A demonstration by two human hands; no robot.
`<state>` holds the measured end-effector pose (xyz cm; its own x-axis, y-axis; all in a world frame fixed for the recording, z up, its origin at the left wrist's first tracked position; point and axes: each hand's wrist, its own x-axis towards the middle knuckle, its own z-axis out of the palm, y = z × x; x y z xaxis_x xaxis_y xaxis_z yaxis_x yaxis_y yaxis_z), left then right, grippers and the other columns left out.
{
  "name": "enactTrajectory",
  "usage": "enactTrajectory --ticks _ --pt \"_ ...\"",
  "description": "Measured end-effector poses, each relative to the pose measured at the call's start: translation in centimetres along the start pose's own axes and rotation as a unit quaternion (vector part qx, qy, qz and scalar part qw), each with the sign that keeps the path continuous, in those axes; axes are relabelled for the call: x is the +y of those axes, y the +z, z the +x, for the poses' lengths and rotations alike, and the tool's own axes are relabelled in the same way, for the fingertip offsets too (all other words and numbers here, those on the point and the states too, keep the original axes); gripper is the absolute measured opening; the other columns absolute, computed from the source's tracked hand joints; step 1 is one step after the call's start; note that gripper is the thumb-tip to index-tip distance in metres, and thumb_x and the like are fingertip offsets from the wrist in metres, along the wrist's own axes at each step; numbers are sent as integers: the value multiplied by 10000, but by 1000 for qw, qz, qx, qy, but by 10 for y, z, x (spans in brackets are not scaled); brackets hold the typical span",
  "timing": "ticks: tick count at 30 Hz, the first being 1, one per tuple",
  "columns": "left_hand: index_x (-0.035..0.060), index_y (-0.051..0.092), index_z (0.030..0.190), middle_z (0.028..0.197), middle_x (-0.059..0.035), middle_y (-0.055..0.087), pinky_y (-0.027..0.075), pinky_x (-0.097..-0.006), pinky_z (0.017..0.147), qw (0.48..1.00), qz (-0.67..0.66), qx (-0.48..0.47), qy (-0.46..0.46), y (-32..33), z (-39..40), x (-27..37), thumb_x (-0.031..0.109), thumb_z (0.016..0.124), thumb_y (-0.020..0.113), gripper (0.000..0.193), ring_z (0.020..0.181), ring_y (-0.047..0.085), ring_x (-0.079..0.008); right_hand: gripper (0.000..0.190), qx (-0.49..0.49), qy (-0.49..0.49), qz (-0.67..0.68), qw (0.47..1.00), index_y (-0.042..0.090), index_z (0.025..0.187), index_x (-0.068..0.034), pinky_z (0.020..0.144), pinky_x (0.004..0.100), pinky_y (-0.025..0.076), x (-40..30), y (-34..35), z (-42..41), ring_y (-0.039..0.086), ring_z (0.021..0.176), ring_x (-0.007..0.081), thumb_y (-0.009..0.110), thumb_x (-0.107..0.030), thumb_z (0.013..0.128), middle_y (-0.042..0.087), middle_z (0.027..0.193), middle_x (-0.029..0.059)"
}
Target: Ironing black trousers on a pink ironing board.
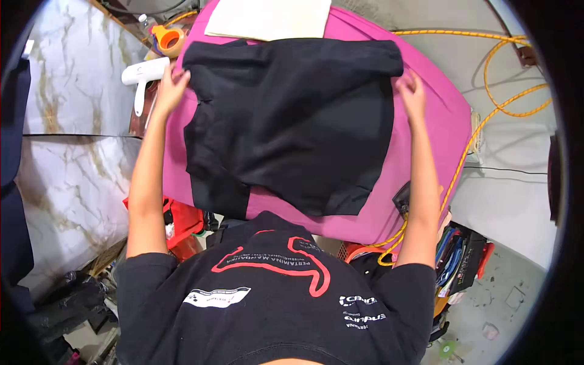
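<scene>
A black garment (pixel 296 123) lies spread over a pink-covered ironing surface (pixel 438 105), its lower edge uneven. My left hand (pixel 173 89) is beside the garment's upper left edge, thumb and fingers apart; whether a fingertip touches the cloth is hard to tell. Just off the upper right corner, my right hand (pixel 412 93) has its fingers apart and holds nothing. A folded cream cloth (pixel 269 18) rests at the far edge of the pink surface, behind the garment.
To the left are a white lint roller (pixel 146 73), an orange tape dispenser (pixel 169 41) and a marble-patterned surface (pixel 77 91). A yellow-orange cord (pixel 486 86) loops along the right side. A red bag (pixel 185 223) hangs at the lower left; stacked packages (pixel 456 260) stand lower right.
</scene>
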<state>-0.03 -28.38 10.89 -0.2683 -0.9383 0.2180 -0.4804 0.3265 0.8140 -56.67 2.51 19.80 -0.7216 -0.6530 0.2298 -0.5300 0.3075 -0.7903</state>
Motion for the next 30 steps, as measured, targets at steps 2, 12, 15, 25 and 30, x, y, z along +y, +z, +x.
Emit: enactTrajectory --ticks 2,12,15,25,30 --pt "14 554 1268 1209 -214 636 464 -442 977 994 99 -47 -7 -18 -64 9 315 945 629 447 1145 606 -356 583 -66 -57 -169 982 536 1352 -78 911 396 497 -20 0 -83 659 1045 288 711 -265 829 685 1147 118" --pt "74 585 1242 1245 -136 583 343 -519 1015 910 364 48 -195 -22 -357 -7 379 935 604 433 1213 504 -330 750 -309 -75 -290 903 516 1380 -150 1091 520 285 -1 -49 -364 465 1301 295 813 -295 707 544 1340 79" --pt "88 636 1091 1164 -92 631 359 -498 961 902 339 -93 -249 -27 -368 6 371 914 636 333 1182 534 -289 656 -298 -94 -299 901 562 1294 -153 1094 540 272 14 -55 -377 474 1286 284 805 -228 690 565 1261 58" --pt "79 594 1107 1091 -146 684 376 -522 931 867 351 -251 -250 -87 -316 42 352 816 739 424 1008 650 -322 315 -281 -4 -186 942 649 949 -70 1092 535 271 -1 -96 -332 593 1114 274 714 -49 642 666 1012 71" --pt "35 527 1142 1069 -208 678 462 -511 898 872 375 -291 -123 -87 -238 49 284 703 807 578 1047 647 -375 295 -363 -63 -224 902 666 931 -63 1082 475 298 16 -85 -262 623 1034 277 700 -34 639 669 1003 93"
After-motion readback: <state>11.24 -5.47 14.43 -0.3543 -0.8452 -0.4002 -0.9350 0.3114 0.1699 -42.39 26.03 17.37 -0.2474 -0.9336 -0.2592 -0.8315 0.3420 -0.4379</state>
